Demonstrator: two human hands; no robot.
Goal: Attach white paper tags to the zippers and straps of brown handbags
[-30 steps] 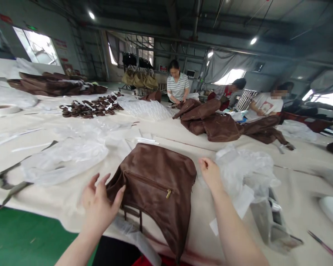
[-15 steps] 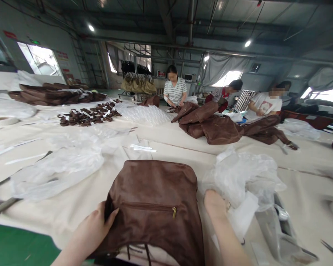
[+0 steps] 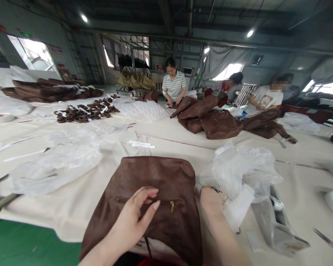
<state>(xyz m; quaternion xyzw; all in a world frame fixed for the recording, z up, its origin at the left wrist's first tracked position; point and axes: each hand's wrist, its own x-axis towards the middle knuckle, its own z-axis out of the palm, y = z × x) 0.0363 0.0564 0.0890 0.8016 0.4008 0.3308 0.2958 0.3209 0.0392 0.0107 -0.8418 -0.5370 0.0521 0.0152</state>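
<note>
A brown leather-look bag lies on the table right in front of me. Across its face runs a zipped pocket with a brass-coloured zip pull; the near end gapes, showing pale lining and a dark cord. My left hand is over the pocket, fingers spread and slightly curled, holding nothing. Along the bag's right side, my right hand reaches down between the bag and a crumpled clear plastic bag. Its fingers are turned away and hidden, so its grip does not show. A white paper slip lies beside it.
Scissors or tweezers lie at the right. A plastic-wrapped grey item is nearer. More plastic sheeting spreads at left. Brown bags are piled ahead, with coiled straps to the left. Several people work across the table.
My left hand has let go of the bag's left edge and moved right over the zipped pocket. My right hand stays at the bag's right side. The view has shifted slightly.
</note>
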